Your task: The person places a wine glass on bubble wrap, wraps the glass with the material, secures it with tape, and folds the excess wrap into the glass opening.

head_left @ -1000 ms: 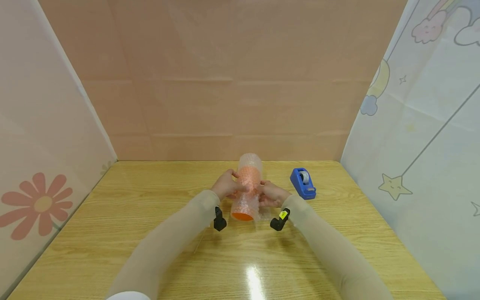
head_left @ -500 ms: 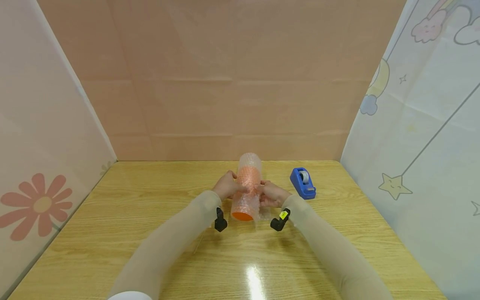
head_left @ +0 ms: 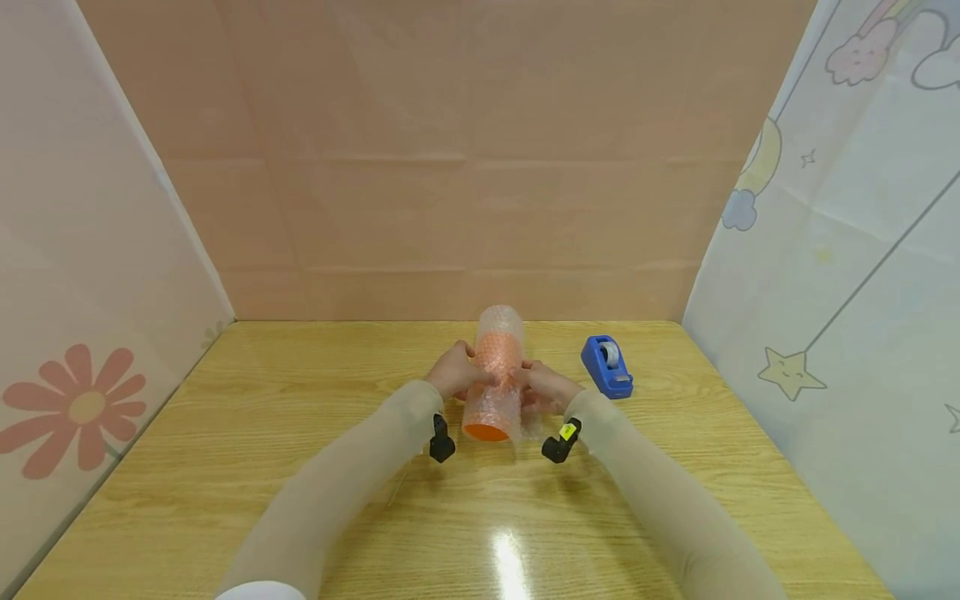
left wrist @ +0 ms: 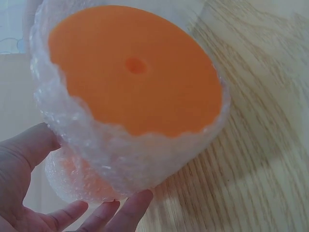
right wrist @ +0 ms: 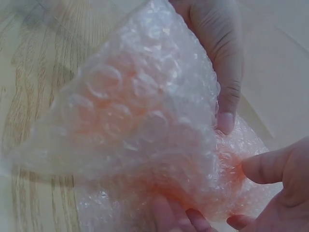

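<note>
Bubble wrap [head_left: 499, 350] encloses an orange object [left wrist: 140, 94], its near face bare, centred over the table's [head_left: 315, 367] far half; whether it rests there is unclear. The left hand [head_left: 453, 372] curls around the wrap's left side, the right hand [head_left: 546, 388] pinches its right, probably keeping the layers snug. Farther right, a blue dispenser [head_left: 598, 368] holds tape [head_left: 611, 356].

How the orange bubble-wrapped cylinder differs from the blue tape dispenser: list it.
The orange cylinder has clear bubble wrap around it; the blue tape dispenser is bare. The cylinder is longer than the dispenser. The left hand and right hand hold the cylinder; neither touches the dispenser. Both are before the tan backdrop.
</note>
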A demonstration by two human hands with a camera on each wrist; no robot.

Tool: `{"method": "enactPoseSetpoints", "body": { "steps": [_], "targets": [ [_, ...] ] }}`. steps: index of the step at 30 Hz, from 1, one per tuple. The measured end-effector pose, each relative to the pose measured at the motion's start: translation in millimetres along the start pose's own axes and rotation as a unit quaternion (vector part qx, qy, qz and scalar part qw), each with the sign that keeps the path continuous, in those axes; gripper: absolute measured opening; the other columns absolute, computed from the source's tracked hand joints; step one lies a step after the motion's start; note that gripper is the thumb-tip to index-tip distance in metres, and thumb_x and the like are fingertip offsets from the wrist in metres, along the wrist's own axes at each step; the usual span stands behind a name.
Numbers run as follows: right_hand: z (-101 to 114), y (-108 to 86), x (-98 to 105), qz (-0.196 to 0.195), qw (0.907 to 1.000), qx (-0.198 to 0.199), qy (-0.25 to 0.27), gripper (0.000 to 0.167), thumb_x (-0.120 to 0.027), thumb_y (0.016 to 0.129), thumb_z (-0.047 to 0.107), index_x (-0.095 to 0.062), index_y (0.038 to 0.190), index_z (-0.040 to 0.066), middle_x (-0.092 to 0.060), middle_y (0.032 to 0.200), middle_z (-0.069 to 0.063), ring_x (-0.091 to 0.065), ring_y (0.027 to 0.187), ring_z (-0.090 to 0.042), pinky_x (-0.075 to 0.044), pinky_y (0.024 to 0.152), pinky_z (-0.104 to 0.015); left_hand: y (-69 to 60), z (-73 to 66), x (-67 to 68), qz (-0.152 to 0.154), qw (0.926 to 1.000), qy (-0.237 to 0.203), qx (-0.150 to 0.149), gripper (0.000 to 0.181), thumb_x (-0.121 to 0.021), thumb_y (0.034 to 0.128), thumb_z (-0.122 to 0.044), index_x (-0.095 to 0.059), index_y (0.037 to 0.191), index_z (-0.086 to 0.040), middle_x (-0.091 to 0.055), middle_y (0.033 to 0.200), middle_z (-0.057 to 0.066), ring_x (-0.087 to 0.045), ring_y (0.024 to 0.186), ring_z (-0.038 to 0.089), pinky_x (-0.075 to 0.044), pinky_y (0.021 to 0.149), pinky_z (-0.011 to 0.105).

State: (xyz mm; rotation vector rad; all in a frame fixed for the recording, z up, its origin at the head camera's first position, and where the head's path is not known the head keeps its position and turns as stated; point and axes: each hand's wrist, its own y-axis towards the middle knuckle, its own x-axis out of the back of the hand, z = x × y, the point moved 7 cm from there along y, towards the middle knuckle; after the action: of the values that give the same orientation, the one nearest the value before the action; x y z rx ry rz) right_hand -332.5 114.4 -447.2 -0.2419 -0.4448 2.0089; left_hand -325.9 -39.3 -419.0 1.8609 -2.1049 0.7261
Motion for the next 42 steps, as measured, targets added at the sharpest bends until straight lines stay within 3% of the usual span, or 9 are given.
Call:
{"method": "enactPoseSetpoints", "body": {
  "steps": [7,16,24,32,42],
  "targets": [
    [3,-0.7,1,-0.009,0.9997,0.002,-0.025,0.052,-0.040,0.104,0.019,-0.011,0.145,0.003,-0.027,0.141,-0.023,-0.046,0.123,-0.036,-0.040,0.106,-0.050,0.6,-0.3,-0.3,-0.001,1.0000,0.001,-0.001,0.063,-0.082,0.0767,-0.023,-0.042,0.122,-0.007,-0.056,0.113,0.011,-0.060,0.094,0.026,-0.057,0.067,0.036],
    [3,-2.7,1,-0.014,0.9997,0.001,-0.022,0.048,-0.039,0.104,0.016,-0.016,0.144,0.003,-0.025,0.140,-0.020,-0.047,0.112,-0.030,-0.041,0.105,-0.048,-0.6,-0.5,-1.1,-0.001,1.0000,-0.003,0.002,0.064,-0.083,0.0756,-0.023,-0.042,0.122,-0.006,-0.055,0.113,0.011,-0.060,0.094,0.026,-0.056,0.067,0.036],
    [2,-3.8,2,-0.025,0.9994,-0.003,-0.022,0.046,-0.039,0.103,0.013,-0.021,0.143,0.000,-0.032,0.139,-0.021,-0.046,0.116,-0.032,-0.039,0.107,-0.049,-4.4,-5.5,-1.8,-0.002,1.0000,-0.002,-0.007,0.063,-0.082,0.0758,-0.022,-0.043,0.122,-0.006,-0.055,0.113,0.011,-0.059,0.095,0.026,-0.056,0.070,0.038],
    [1,-3.4,3,-0.031,0.9994,-0.015,-0.003,0.042,-0.041,0.100,0.007,-0.028,0.140,0.000,-0.039,0.129,-0.017,-0.046,0.106,-0.027,-0.044,0.100,-0.042,-7.7,-9.3,-1.7,-0.004,0.9999,-0.005,-0.015,0.065,-0.083,0.0746,-0.021,-0.043,0.124,-0.007,-0.055,0.115,0.011,-0.059,0.095,0.026,-0.056,0.068,0.037],
    [-2,-3.0,2,-0.031,0.9993,-0.020,-0.003,0.042,-0.038,0.101,0.008,-0.028,0.141,-0.001,-0.042,0.123,-0.016,-0.046,0.106,-0.026,-0.043,0.101,-0.043,-6.2,-12.4,-0.9,-0.013,0.9995,0.013,-0.024,0.065,-0.083,0.0750,-0.023,-0.044,0.124,-0.007,-0.056,0.116,0.012,-0.058,0.093,0.026,-0.056,0.072,0.041]
  ]
}}
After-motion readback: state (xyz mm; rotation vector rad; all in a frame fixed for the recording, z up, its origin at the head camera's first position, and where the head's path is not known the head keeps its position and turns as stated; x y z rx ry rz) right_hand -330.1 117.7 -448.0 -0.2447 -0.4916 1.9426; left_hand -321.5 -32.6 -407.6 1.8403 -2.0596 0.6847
